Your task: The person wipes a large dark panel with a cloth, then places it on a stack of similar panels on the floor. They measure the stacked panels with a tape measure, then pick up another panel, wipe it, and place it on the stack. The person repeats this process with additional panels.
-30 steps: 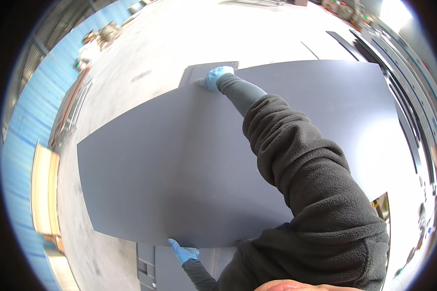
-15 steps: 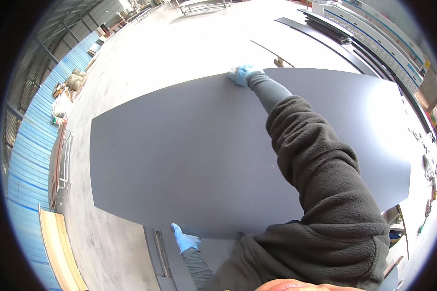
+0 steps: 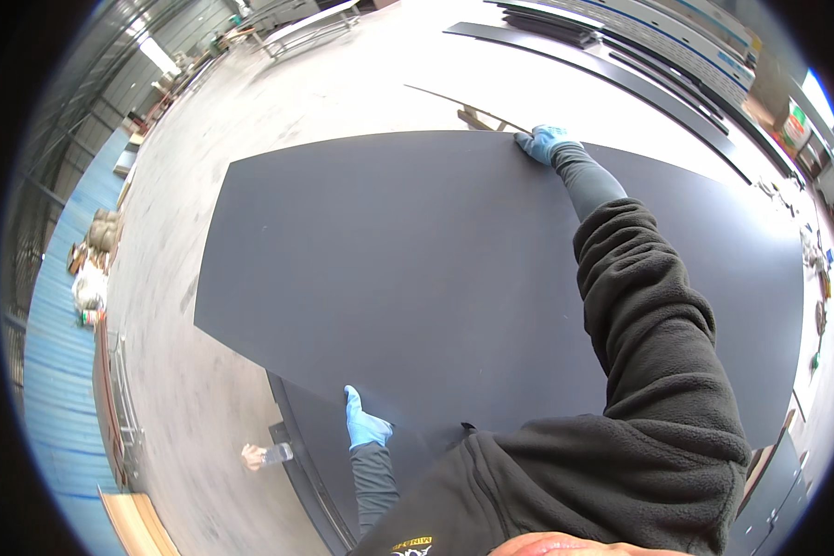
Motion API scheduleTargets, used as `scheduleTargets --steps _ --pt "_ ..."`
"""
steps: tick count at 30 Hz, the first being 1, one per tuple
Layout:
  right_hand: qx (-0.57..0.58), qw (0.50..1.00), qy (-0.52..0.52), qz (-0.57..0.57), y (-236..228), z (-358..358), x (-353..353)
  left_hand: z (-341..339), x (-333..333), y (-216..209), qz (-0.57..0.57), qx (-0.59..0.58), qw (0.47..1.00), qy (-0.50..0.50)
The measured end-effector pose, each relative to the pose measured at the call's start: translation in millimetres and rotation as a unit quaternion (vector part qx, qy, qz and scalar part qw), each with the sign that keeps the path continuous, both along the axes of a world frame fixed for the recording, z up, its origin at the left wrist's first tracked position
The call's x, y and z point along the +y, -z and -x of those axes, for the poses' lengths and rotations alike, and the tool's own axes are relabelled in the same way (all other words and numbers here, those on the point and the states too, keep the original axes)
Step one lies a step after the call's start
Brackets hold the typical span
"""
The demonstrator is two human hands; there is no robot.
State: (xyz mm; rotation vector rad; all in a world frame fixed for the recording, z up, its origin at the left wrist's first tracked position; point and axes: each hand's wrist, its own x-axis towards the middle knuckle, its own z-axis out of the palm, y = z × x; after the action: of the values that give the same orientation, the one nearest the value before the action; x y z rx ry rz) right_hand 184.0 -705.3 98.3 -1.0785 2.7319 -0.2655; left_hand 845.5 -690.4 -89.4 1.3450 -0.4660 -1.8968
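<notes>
A large dark grey flat panel point(image 3: 398, 250) spans most of the view in front of me. At its far edge my right hand point(image 3: 547, 145), in a light blue glove, is closed over the rim with the arm stretched across the surface. My left hand point(image 3: 367, 428), gloved alike, grips the near edge left of my body, thumb on top and the other fingers hidden beneath. Under the panel's near left side another dark sheet point(image 3: 320, 435) with a rail-like edge shows. The panel's near edge meets my dark fleece jacket.
Beyond the far edge is a thin strip on a wooden support point(image 3: 473, 119). Long dark boards point(image 3: 602, 74) lie at the far right beside a long white machine point(image 3: 676, 46). A metal-framed table point(image 3: 310, 28) stands far off. Sacks point(image 3: 102, 230) and leaning boards point(image 3: 137, 521) line the blue wall.
The panel has turned and moved rightward in view, its left end now farther from the blue wall. Both hands have kept hold of it. A small clear object on the floor has come into sight.
</notes>
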Motion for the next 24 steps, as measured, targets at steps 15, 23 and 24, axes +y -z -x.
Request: scheduleTargets --steps 15,23,24 --pt "-0.012 0.984 0.173 -0.038 84.5 317.1 142.5 335.7 -71.8 -2.9 -0.039 0.029 0.983 0.177" --pt "-0.019 0.964 0.257 -0.062 124.9 402.8 196.5 459.2 -90.9 -5.6 -0.043 0.013 0.967 0.251" --pt "-0.044 0.962 0.262 -0.071 125.4 414.0 201.0 472.9 -95.3 -1.7 -0.043 0.003 0.966 0.256"
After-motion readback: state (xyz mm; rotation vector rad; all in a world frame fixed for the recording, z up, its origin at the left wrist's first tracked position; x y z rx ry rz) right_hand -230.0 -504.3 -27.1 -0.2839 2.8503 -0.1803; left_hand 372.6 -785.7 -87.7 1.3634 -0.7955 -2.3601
